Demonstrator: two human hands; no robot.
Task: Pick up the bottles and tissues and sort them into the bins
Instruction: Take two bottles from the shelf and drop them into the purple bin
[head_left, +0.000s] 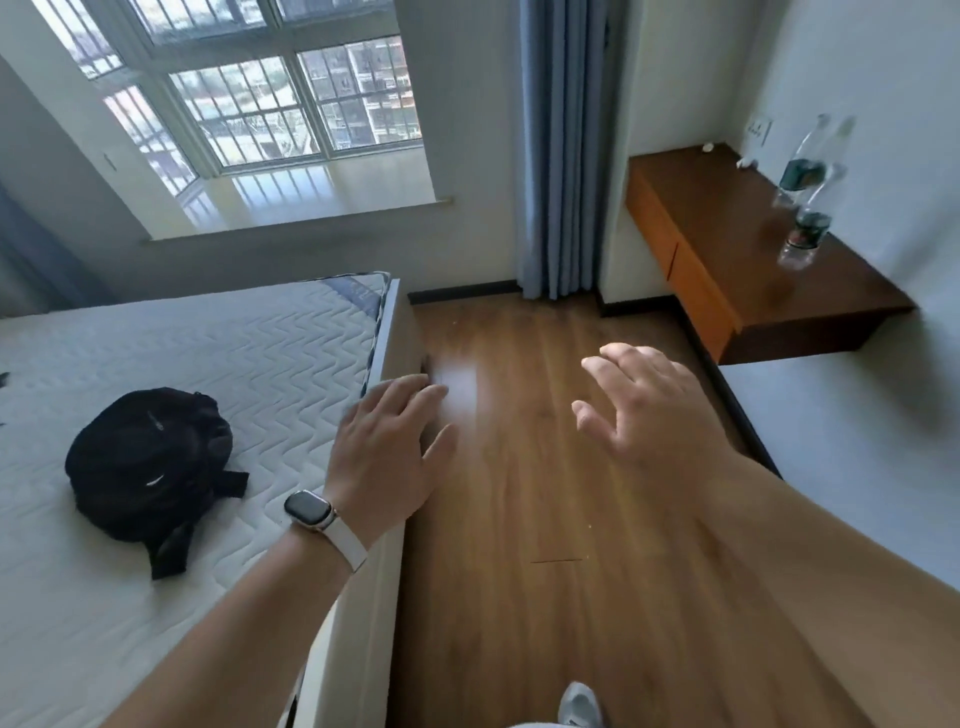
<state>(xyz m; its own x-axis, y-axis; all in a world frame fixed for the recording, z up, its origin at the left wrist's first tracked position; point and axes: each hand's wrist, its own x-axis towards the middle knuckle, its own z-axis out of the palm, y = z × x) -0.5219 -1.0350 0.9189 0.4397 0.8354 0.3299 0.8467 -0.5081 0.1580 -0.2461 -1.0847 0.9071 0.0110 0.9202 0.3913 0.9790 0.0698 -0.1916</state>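
Observation:
Two clear plastic bottles with dark green labels stand on the brown wall-mounted desk (727, 249) at the right: one bottle (800, 166) further back, the other bottle (805, 231) nearer the desk's front. Both are blurred. Two small white bits, perhaps tissues (707, 148), lie at the desk's far end near the wall. My left hand (387, 447), with a watch on its wrist, hovers with fingers straight over the bed's edge. My right hand (644, 410) is raised over the floor with fingers spread, well short of the desk. Neither hand holds anything. No bins are in view.
A bare white mattress (208, 364) fills the left, with a black backpack (150, 462) on it. Wooden floor (519, 519) runs between bed and right wall. Blue curtains (563, 156) hang beside the window. My shoe (579, 706) shows at the bottom.

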